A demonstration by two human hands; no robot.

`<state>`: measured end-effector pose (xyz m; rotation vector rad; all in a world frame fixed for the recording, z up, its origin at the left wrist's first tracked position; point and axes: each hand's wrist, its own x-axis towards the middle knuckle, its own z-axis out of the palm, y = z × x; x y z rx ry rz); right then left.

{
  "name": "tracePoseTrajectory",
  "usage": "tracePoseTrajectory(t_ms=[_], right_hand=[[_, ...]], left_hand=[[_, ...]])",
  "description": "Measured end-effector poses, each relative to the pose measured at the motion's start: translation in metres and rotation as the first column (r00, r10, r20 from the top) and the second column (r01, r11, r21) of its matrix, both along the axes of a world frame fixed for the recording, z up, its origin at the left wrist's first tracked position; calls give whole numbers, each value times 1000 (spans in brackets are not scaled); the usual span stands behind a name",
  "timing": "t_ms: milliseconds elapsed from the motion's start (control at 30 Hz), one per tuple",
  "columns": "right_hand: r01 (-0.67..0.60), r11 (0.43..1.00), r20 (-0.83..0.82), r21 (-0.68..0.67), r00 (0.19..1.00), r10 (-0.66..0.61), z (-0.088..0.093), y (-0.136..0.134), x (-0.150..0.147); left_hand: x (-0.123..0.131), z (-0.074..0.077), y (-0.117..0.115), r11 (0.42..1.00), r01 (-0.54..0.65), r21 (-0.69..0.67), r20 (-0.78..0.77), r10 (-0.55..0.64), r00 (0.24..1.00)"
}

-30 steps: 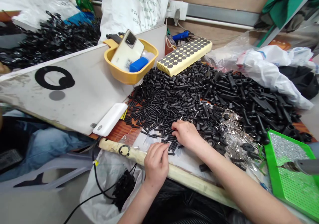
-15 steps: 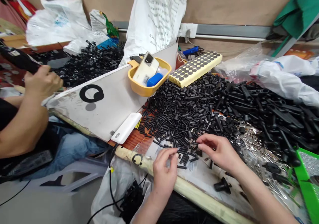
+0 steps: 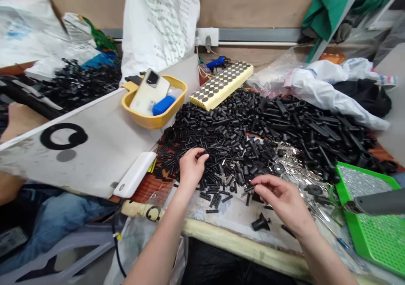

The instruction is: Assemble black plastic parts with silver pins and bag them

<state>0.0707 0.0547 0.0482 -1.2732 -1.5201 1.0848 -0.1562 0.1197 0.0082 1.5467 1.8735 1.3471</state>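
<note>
My left hand (image 3: 190,166) reaches over the heap of small black plastic tubes (image 3: 218,137), thumb and fingertips pinched together. Something dark shows at its fingertips, too small to make out. Lower and to the right, my right hand (image 3: 284,198) has its thumb and index finger closed at a small dark ribbed piece (image 3: 248,189), partly hidden by the fingertips. Between the hands lie several short ribbed black rods (image 3: 216,200) on the worktop. A black flanged plastic part (image 3: 261,223) rests just below my right hand.
Small metal parts (image 3: 292,162) and long black plastic handles (image 3: 319,128) pile up at right, beside a green tray (image 3: 363,238) with a grey tool across it. A yellow bin (image 3: 155,121) holds a phone. Left of the white divider (image 3: 98,124), another person's arm (image 3: 19,122) shows.
My left hand has moved forward from the front edge to the black tubes. My right hand stays low over the parts, fingers still pinched. The view has swung right, showing more of the green tray.
</note>
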Motion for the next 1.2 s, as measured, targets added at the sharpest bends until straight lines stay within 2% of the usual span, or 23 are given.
tracePoseTrajectory(t_ms=[67, 133, 200, 333, 433, 533, 800, 1033, 1200], right_hand=[[47, 997, -16, 56, 999, -47, 5, -4, 0], [58, 993, -56, 101, 997, -52, 10, -10, -3], [79, 985, -74, 154, 995, -68, 14, -16, -5], [105, 938, 58, 330, 990, -131, 18, -29, -5], [44, 893, 138, 447, 983, -117, 20, -37, -2], [0, 863, 170, 505, 980, -100, 20, -41, 0], [-81, 856, 255, 511, 965, -61, -3, -43, 2], [-95, 840, 289, 534, 954, -75, -10, -45, 0], [-137, 824, 322, 549, 945, -58, -8, -45, -1]], left_hand=[[11, 4, -28, 993, 119, -15, 124, -116, 986], [25, 8, -57, 953, 302, 6, 462, -270, 845], [37, 9, -79, 925, 379, 8, 642, -295, 708], [53, 5, -102, 904, 427, 4, 773, -274, 572], [60, 0, -105, 879, 477, 13, 844, -265, 466], [65, -7, -104, 851, 525, 25, 898, -250, 363], [72, -27, -101, 842, 540, 11, 926, -212, 312], [70, -25, -103, 846, 533, -8, 936, -180, 301], [69, -25, -104, 835, 550, 16, 951, -182, 249]])
